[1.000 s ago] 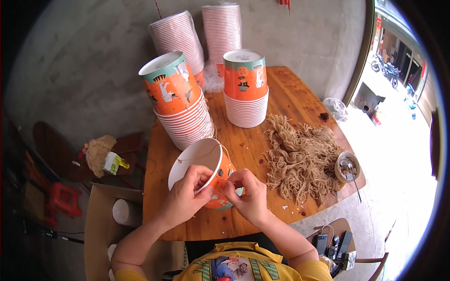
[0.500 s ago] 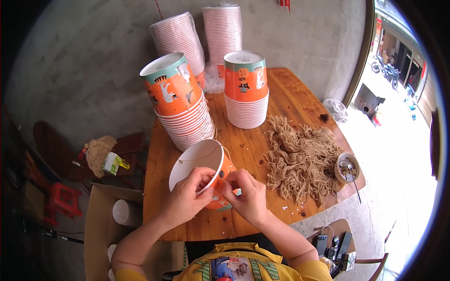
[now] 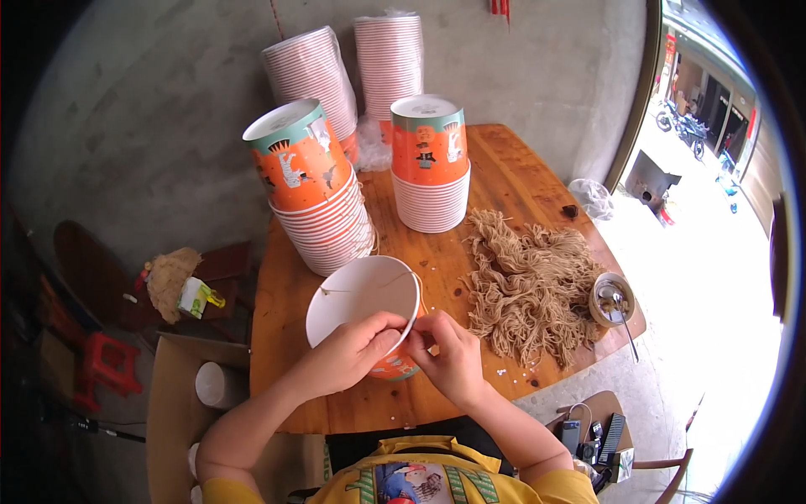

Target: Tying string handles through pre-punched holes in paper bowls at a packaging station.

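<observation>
An orange paper bucket [image 3: 361, 290] with a white inside tilts on the wooden table, its mouth partly turned toward me. My left hand [image 3: 357, 349] grips the near rim, thumb and fingers closed over the edge. A thin tan cord [image 3: 423, 292] has a knot at the bucket's left inner wall and shows again outside the right rim, where it runs down to my right hand [image 3: 447, 357]. That hand's fingers are pinched together against the outer wall, close to my left fingertips. The cord's end is hidden between the fingers.
Upside-down bucket stacks [image 3: 323, 210] [image 3: 431, 168] stand beyond, wrapped stacks [image 3: 390, 67] behind them. Right of the bucket lie a heap of tan cords [image 3: 529, 290] and a bowl with a spoon [image 3: 611, 301]. A cardboard box [image 3: 172, 395] holding white tubs sits left of the table.
The bucket's mouth has turned more toward me, showing more of its inside. My right hand has shifted slightly right and nearer the rim, fingers still pinched. My left hand stays on the rim.
</observation>
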### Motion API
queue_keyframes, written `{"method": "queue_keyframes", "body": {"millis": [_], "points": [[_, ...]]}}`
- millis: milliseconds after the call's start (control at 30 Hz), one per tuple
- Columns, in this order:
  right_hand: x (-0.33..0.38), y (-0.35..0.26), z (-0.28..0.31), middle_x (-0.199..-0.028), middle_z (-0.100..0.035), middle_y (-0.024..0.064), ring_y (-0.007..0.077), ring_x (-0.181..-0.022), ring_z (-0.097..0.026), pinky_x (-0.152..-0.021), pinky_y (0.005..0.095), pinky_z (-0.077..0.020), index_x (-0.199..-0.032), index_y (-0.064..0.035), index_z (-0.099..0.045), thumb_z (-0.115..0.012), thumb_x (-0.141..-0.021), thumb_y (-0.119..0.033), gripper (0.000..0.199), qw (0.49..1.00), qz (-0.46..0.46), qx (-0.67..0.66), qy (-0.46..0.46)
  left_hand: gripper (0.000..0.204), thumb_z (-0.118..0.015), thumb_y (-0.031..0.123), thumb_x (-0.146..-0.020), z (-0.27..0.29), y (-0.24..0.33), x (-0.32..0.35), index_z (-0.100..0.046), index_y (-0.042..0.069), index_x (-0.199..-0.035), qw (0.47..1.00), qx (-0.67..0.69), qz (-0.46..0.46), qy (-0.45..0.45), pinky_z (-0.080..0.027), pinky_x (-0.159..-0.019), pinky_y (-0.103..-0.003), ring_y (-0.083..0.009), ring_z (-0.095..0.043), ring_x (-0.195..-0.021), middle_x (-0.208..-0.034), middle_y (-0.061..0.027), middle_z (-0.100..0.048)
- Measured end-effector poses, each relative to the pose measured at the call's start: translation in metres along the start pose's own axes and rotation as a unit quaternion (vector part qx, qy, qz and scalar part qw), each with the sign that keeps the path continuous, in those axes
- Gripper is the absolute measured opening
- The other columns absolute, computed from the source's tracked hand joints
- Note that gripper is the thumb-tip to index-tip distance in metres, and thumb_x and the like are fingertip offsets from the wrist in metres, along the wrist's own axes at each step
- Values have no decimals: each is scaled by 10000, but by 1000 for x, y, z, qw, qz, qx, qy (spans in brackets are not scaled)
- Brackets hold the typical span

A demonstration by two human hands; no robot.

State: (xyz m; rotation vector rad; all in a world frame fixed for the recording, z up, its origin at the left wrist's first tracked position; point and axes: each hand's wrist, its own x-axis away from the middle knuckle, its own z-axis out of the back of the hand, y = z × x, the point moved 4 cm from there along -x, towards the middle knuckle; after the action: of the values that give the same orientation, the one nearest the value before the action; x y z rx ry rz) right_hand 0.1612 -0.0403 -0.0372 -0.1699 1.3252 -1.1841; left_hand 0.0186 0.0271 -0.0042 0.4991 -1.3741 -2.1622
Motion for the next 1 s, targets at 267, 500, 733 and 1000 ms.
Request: {"method": "queue_keyframes", "body": {"millis": [267, 500, 733, 1000], "points": [[24, 22, 19, -761, -611, 68, 188, -688, -635, -606, 299, -517, -897, -33, -603, -705, -792, -17, 147, 996, -83, -2, -29, 125, -543, 120, -932, -28, -14, -29, -556, 7, -984, 994, -110, 3, -23, -511, -704, -381, -307, -658, -799, -890, -164, -660], [16, 21, 58, -735, -547, 36, 220, -665, -552, -579, 353, -468, -868, -123, -653, -755, -741, -115, 163, 949, 131, 285, -37, 63, -536, 92, -926, -37, 7, -19, -505, 50, -962, 973, -198, -87, 80, -494, -633, -447, -382, -629, -741, -785, -165, -638], [8, 38, 57, -851, -666, 61, 190, -762, -662, -693, 289, -523, -969, -47, -630, -660, -863, -81, 116, 974, -196, 53, -100, 19, -516, 29, -945, -29, -5, -20, -516, 13, -956, 979, -134, -52, 147, -534, -665, -316, -209, -672, -741, -829, -113, -652], [-10, 34, 48, -1042, -668, 46, 109, -945, -612, -825, 272, -489, -1042, -15, -627, -594, -929, -73, 131, 973, -170, -141, -66, 19, -522, 5, -949, -24, -5, -33, -506, 10, -956, 976, 16, -110, 186, -520, -712, -289, -141, -656, -818, -866, -71, -652]]}}
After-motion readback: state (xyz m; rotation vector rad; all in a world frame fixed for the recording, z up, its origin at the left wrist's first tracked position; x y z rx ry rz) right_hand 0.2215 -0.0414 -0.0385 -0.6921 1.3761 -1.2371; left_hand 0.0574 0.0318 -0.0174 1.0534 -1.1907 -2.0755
